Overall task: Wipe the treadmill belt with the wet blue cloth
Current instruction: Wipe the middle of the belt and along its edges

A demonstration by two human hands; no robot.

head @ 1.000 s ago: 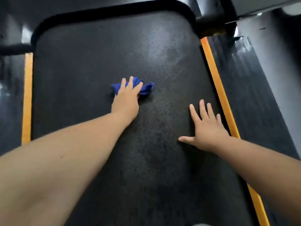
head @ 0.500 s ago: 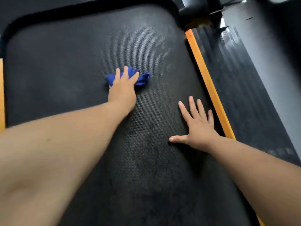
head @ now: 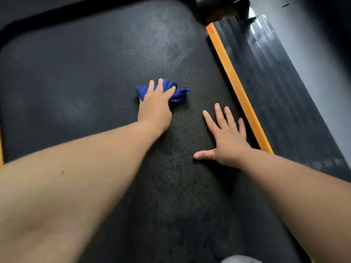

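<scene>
Two hands, one cloth, one belt. Entries, left to right? — Checker

Item: yellow strip [head: 1, 149], a sliver at the left edge of view. Item: belt [head: 76, 82], dark and textured, with paler patches at left and toward the far end, and darker mottled ground down the middle. Item: left hand [head: 155, 107], fingers laid out over the cloth [head: 179, 94], pressing it to the belt; thumb hidden. Cloth: blue, bunched, mid-belt, ends poking out on both sides of the fingers. — Clerk

Right side? — Checker

Item: right hand [head: 228, 141], released, fingers spread, palm flat on the belt, holding nothing. It lies well apart from the cloth and just beside the right strip [head: 237, 88]. Beyond that, a ribbed side rail [head: 275, 95]. — Clerk

Step in hand? — Checker

Wiping, mid-stroke by my reckoning, with the right hand likely a prop. How much is done I cannot grade: the patches may be damp or only glare. — Clerk

Next move, and room? — Checker

Judged: press and slide the cloth flat across a stretch not covered. Open room: wide to the left, fair ahead up to the black border [head: 38, 18] at the far end. Tight to the right: the propping hand sits in the path, then the raised-looking strip, where the cloth could snag or ride up unless turned along the edge. Near stretch partly hidden under the forearms. — Clerk
</scene>
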